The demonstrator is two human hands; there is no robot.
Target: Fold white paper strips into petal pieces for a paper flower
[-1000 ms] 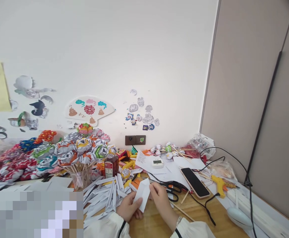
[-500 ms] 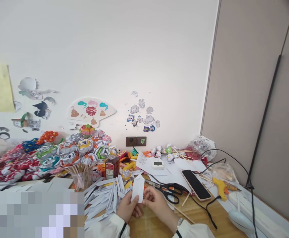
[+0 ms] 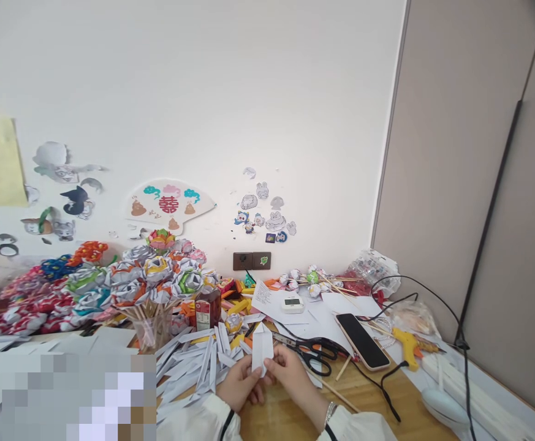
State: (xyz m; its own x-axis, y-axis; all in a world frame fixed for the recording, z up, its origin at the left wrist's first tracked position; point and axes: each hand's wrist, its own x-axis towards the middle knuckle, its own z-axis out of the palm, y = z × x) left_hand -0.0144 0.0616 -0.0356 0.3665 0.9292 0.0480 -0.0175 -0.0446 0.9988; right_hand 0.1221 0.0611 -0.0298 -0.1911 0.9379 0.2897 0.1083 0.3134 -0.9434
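A white folded paper strip (image 3: 262,348) with a pointed top stands upright between my hands, over the wooden table. My left hand (image 3: 241,383) pinches its lower left part, thumb in front. My right hand (image 3: 288,370) grips the lower right edge between thumb and fingers. Many folded white paper strips (image 3: 193,364) lie in a loose pile to the left of my hands. Black-handled scissors (image 3: 315,354) rest just beyond my right hand. The fingers behind the paper are partly hidden.
Paper flowers (image 3: 133,275) crowd the back left, some in a clear cup (image 3: 150,331). A bottle (image 3: 208,311), a white timer (image 3: 292,302), a phone (image 3: 363,342) and a yellow glue gun (image 3: 405,349) lie around. Black cables (image 3: 389,404) run along the right. A blurred patch covers the lower left.
The paper strip has shifted slightly right and turned a little. My right hand has moved in from beside it, and its thumb now presses on the paper's lower right.
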